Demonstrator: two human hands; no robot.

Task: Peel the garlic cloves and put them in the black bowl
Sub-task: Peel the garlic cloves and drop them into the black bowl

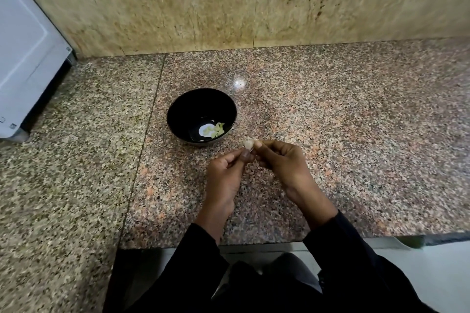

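Observation:
A black bowl (178, 114) stands on the speckled granite counter, just beyond my hands. Pale garlic pieces (216, 130) lie at its bottom beside a bright reflection. A whitish garlic clove (248, 143) is held above the counter, close to the bowl's near right rim. My left hand (225, 173) pinches the clove from below with thumb and fingertips. My right hand (282, 160) pinches it from the right side, fingers curled. Most of the clove is hidden by my fingers.
A white appliance (28, 58) stands at the far left on the counter. A tiled stone wall (254, 0) rises behind the granite counter (356, 122). The counter's front edge runs below my forearms, with pale floor beyond it at lower right.

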